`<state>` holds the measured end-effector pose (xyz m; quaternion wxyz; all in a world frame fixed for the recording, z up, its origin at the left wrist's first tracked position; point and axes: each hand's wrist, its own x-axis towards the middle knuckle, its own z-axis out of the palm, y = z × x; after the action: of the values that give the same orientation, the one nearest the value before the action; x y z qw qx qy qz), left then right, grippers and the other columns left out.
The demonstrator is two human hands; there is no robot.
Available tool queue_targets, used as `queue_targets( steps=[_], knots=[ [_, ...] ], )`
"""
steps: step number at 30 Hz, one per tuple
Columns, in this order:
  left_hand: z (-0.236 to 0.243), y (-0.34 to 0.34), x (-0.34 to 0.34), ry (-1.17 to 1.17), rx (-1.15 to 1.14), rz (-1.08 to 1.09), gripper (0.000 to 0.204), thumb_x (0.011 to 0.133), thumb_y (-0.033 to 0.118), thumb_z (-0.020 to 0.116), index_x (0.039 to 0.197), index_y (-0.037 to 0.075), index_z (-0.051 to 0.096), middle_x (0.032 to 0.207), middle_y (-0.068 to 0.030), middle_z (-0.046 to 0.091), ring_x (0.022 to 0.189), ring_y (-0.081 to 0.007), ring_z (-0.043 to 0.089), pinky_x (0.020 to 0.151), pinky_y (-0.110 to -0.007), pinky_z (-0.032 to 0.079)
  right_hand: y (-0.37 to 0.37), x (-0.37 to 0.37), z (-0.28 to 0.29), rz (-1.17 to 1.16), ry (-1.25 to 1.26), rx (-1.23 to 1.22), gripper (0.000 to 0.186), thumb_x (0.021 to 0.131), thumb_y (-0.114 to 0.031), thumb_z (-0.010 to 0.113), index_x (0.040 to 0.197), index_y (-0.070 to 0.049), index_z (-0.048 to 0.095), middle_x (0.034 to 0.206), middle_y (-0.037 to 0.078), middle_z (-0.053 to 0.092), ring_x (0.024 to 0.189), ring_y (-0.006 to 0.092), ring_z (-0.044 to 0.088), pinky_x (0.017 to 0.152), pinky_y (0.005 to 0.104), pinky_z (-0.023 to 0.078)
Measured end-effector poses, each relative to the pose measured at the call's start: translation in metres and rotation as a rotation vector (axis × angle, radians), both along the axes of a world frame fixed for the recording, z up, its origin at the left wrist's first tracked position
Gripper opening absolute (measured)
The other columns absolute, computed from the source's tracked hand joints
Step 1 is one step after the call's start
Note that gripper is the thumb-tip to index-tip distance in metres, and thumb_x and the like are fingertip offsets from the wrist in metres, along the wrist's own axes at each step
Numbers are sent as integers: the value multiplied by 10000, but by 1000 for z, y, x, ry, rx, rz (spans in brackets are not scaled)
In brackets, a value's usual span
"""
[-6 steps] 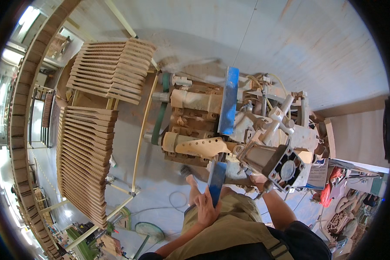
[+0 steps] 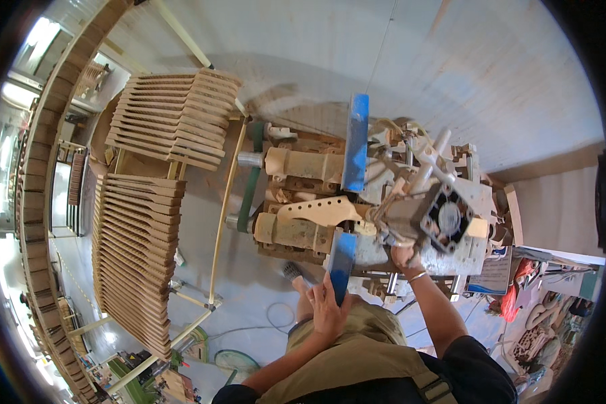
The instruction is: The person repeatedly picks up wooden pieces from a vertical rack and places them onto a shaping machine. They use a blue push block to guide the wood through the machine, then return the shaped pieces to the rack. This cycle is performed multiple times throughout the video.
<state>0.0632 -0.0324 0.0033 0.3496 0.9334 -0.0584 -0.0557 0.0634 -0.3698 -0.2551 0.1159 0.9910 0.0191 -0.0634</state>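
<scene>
Beyond the blue bar (image 2: 342, 264) your half-closed left hand (image 2: 327, 314) holds, the smooth, holed wooden headstock (image 2: 318, 210) points left, lying crosswise; your right hand's (image 2: 405, 256) grip is hidden.

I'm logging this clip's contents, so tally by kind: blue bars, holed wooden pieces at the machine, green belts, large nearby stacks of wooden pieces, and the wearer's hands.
Blue bars: 2
Holed wooden piece: 1
Green belt: 1
Large stacks of wooden pieces: 2
Hands: 2
Total: 8
</scene>
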Motion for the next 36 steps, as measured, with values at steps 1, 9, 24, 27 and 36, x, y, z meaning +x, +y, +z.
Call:
queue_targets(
  steps=[1,9,24,27,36],
  knots=[
    [-4,0,9,13,23,31,800,917,224,739,1571,-40,362,1198,-229,489,1119,-453,451,1027,-572,373,13,29,12,9,-86,83,623,889,-276,676,1454,-47,547,1370,228,614,1246,388,610,1027,485,508],
    [-2,-31,101,-4,20,56,804,935,182,714,1596,-39,312,1336,-244,462,1212,-463,439,1087,-578,350,54,204,205,-40,-470,502,443,1035,-158,535,1466,-57,550,1485,204,551,1439,413,451,1245,593,281],
    [-14,-46,133,-120,18,43,803,928,176,727,1584,-73,336,1260,-222,421,1187,-446,402,1039,-573,356,44,233,215,-107,-559,505,535,1004,-178,561,1510,-28,476,1492,244,502,1447,411,414,1264,559,258],
    [-16,-45,135,-150,34,37,798,921,178,731,1572,-85,350,1253,-225,428,1179,-444,404,1043,-574,348,45,234,215,-140,-552,491,529,982,-204,592,1458,-1,483,1452,249,515,1432,419,421,1272,560,246],
    [-14,-41,120,-283,7,5,800,869,131,738,1537,-117,374,1154,-239,476,1073,-438,439,1011,-558,357,50,220,207,-132,-607,465,563,980,-251,608,1461,11,480,1439,230,516,1434,400,420,1272,539,256]
  ],
)
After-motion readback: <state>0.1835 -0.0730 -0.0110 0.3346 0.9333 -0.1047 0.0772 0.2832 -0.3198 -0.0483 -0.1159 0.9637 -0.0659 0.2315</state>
